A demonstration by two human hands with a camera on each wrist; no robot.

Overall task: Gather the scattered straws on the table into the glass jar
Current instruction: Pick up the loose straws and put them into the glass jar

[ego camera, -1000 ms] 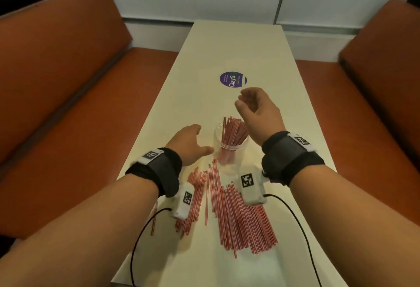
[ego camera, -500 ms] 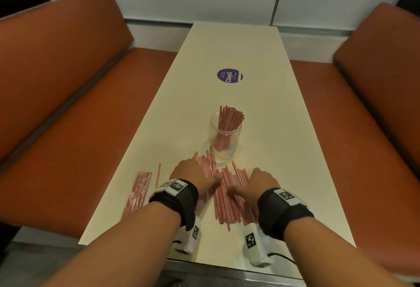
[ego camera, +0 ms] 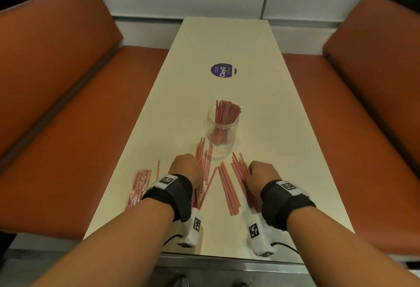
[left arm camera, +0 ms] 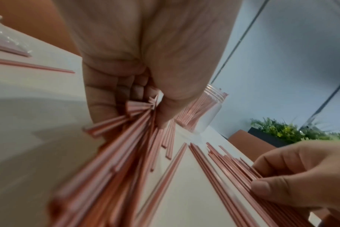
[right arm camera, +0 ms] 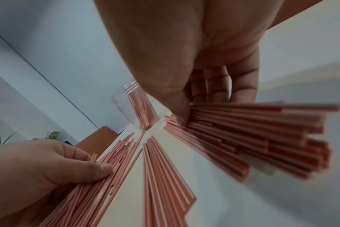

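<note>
Straws (ego camera: 228, 190) are seen fanned across the near end of the desk (ego camera: 261, 63), w/ a batch already upright in the glass jar (ego camera: 222, 135) just beyond them. The left hand (ego camera: 186, 168) is curled round 1 bundle, thumb pressed over the top in the left wrist view; the right hand (ego camera: 263, 174) is pinched on a 2nd bundle, thumb on top, fingers beneath. Between the 2 grips a loose row is left flat on the desk. A wrapped pack (ego camera: 138, 187) and 1 stray straw (ego camera: 158, 169) are seen well to the left. Handling, as judged: very light, thin, stiff-ish but easily kinked, slick vs. each other, so a bundle is best taken near mid-length and squeezed gently, ends evened before being dropped in. Vs. 0.5 s ago: the hands, then flat and close together on 1 heap, are now spread apart, and the heap has been split into 2 gathered bundles.
</note>
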